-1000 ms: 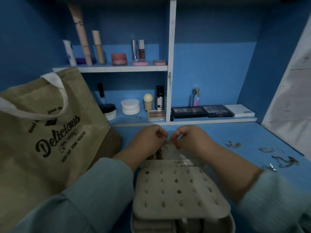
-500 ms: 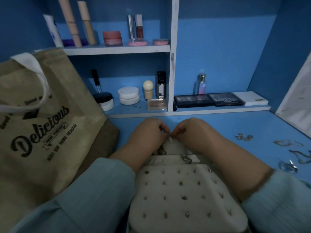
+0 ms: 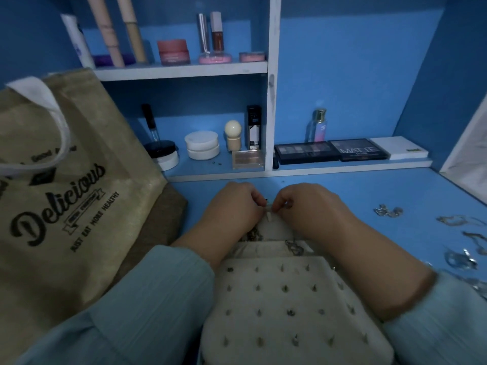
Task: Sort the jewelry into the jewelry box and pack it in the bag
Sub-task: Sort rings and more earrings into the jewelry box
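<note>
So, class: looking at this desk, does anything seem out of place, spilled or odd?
Yes. Several silver jewelry pieces lie scattered loose on the blue desk at the right, outside the jewelry box. Two tiny dark beads also sit stray on the lower shelf, beside the square compact. The cosmetics look orderly.

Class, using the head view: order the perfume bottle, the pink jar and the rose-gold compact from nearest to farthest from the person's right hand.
From the right hand:
1. Rose-gold compact, lower shelf, just left of the divider.
2. Perfume bottle, lower shelf, right of the divider.
3. Pink jar, upper shelf, far left.
</note>
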Available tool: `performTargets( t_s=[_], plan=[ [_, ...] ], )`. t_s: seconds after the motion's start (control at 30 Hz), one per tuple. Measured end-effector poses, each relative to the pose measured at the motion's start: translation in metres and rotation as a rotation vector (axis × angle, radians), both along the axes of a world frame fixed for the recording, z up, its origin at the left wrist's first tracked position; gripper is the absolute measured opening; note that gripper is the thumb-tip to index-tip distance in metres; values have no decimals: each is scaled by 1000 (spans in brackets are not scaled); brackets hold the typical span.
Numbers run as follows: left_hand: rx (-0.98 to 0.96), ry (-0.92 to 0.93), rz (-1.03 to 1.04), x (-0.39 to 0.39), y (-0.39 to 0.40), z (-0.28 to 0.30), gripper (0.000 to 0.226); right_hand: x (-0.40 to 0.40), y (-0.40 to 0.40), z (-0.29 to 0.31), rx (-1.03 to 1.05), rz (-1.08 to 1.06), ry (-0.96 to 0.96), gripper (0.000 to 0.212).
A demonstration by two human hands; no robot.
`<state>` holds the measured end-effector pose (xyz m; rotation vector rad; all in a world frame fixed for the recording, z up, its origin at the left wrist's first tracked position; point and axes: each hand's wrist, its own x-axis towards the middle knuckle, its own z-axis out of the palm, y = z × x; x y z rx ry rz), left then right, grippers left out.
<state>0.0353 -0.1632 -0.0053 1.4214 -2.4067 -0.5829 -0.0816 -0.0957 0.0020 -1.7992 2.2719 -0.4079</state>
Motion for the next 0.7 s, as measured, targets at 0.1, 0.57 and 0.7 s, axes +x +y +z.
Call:
performTargets(
  t_s=[0.1,0.57,0.7],
  plan=[
    [-4,-9,-5,0,2,1,11,0,1,2,30,13,63,28],
    [38,-59,-117,7,6,3,13,2,10,13,77,73,50,19],
    [-9,-19,-145,10,9,0,17,-5,16,23,102,79,56,11]
  ],
)
